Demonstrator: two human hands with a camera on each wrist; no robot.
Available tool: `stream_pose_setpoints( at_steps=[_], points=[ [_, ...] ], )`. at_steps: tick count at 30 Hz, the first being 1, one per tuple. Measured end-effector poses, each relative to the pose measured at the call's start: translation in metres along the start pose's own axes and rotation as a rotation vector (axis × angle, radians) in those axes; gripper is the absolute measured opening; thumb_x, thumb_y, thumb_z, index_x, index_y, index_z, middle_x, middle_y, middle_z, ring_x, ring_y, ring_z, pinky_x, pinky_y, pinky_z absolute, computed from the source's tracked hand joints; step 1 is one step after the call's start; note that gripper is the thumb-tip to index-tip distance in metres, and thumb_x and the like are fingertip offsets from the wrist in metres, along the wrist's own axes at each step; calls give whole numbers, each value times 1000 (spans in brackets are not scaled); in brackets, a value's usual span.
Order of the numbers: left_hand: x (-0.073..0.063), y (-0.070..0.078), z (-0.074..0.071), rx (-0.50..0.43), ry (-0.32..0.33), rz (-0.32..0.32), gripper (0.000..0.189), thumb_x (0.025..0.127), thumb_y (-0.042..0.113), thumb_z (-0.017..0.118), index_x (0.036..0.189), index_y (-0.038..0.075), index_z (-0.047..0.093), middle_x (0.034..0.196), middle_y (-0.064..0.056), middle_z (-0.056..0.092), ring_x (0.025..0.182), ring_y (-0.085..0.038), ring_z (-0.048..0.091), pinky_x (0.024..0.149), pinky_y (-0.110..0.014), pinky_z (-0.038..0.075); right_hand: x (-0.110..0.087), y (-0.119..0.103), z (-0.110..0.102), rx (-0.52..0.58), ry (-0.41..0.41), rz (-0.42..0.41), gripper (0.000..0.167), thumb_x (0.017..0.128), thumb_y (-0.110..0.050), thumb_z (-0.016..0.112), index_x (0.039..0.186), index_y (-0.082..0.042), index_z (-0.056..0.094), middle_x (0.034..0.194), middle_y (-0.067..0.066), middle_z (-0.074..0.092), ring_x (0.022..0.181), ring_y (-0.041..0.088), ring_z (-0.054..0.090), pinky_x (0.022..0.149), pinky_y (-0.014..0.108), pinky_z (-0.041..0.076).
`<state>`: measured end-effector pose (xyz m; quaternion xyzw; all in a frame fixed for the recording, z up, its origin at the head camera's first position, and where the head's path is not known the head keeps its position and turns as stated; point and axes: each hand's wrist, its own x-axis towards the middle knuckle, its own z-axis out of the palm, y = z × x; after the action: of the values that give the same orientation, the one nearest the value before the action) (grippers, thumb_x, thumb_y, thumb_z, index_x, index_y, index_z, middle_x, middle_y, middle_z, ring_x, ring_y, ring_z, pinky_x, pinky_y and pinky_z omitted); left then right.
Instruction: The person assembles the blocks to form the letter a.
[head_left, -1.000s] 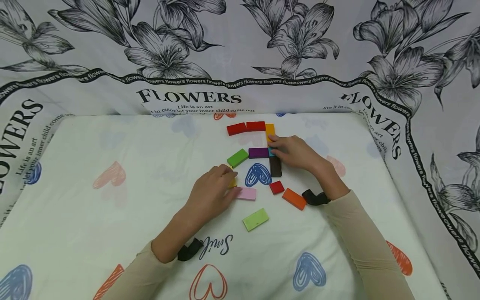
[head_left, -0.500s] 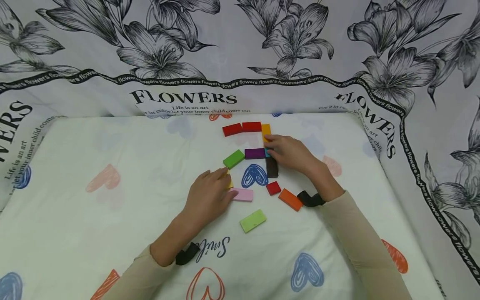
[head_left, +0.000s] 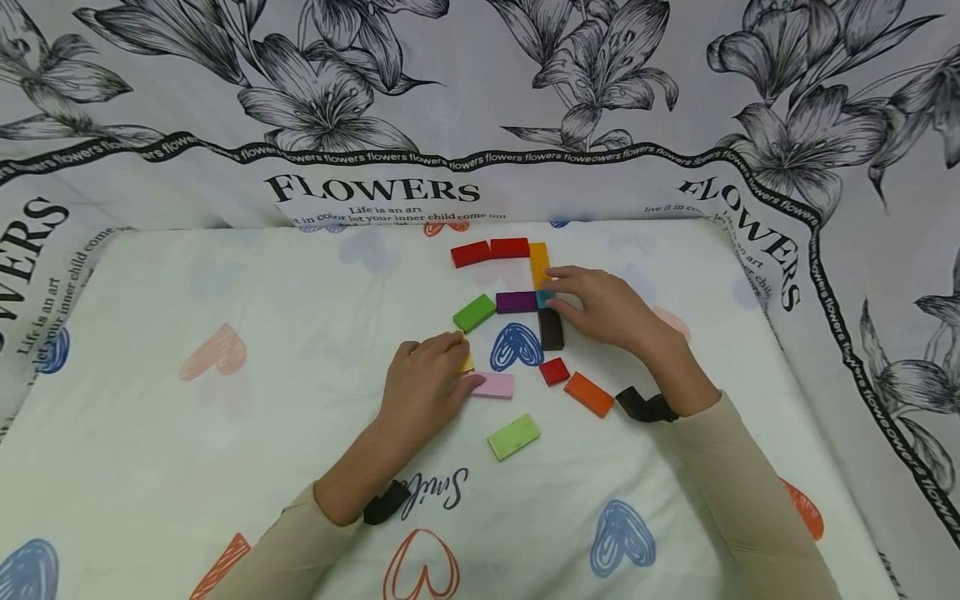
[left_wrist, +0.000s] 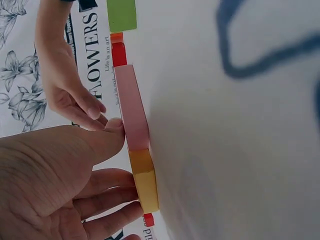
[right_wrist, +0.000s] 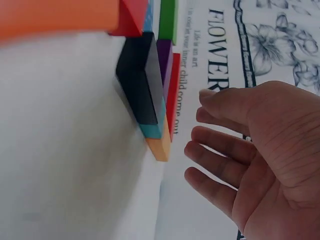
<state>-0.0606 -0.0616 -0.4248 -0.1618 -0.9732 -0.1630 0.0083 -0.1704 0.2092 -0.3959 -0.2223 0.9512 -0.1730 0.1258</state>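
In the head view, my left hand [head_left: 423,387] reaches in from the left, its thumb at the pink block [head_left: 495,385] and its fingers at the yellow block [head_left: 468,364]. The left wrist view shows thumb and fingertips touching those two blocks, the yellow one [left_wrist: 144,182] end to end with the pink. My right hand [head_left: 611,310], fingers loosely extended, hovers beside the amber block [head_left: 538,263] and the small teal block [head_left: 544,298]. In the right wrist view a gap separates those fingertips from the amber block [right_wrist: 159,149]. A dark block [head_left: 551,330] adjoins the teal one.
Two red blocks [head_left: 510,247] lie end to end at the back. Left of the teal block are a purple block [head_left: 516,302] and a green block [head_left: 474,313]. Nearer lie a small red block [head_left: 555,371], an orange block [head_left: 588,394] and a lime block [head_left: 513,437].
My right hand has drawn slightly right, away from the amber and teal blocks, and more of both shows. My left hand stays at the yellow and pink blocks.
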Motion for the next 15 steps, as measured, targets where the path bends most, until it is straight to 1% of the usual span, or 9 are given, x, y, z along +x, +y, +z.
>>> stream_pose_setpoints(
  at_steps=[3, 8, 15],
  points=[
    [1, 0, 0, 0, -8, -4, 52, 92, 40, 82, 134, 8, 72, 142, -11, 70, 133, -29, 66, 107, -50, 55, -12, -3, 2, 10, 0, -7, 41, 105, -25, 66, 145, -13, 66, 156, 13, 59, 149, 37, 52, 118, 59, 46],
    [1, 0, 1, -9, -21, -10, 53, 94, 39, 80, 136, 8, 71, 143, -11, 69, 134, -30, 65, 109, -49, 55, -32, -9, 5, 17, 34, -12, 41, 103, -24, 70, 142, -11, 68, 149, 13, 63, 141, 35, 60, 111, 54, 54],
    [1, -2, 4, -22, -25, -12, 52, 95, 39, 79, 135, 8, 71, 144, -11, 68, 136, -31, 64, 111, -50, 54, -58, -17, 10, 20, 97, -65, 41, 100, -21, 74, 140, -11, 70, 141, 11, 67, 130, 31, 67, 101, 48, 61]
  ],
)
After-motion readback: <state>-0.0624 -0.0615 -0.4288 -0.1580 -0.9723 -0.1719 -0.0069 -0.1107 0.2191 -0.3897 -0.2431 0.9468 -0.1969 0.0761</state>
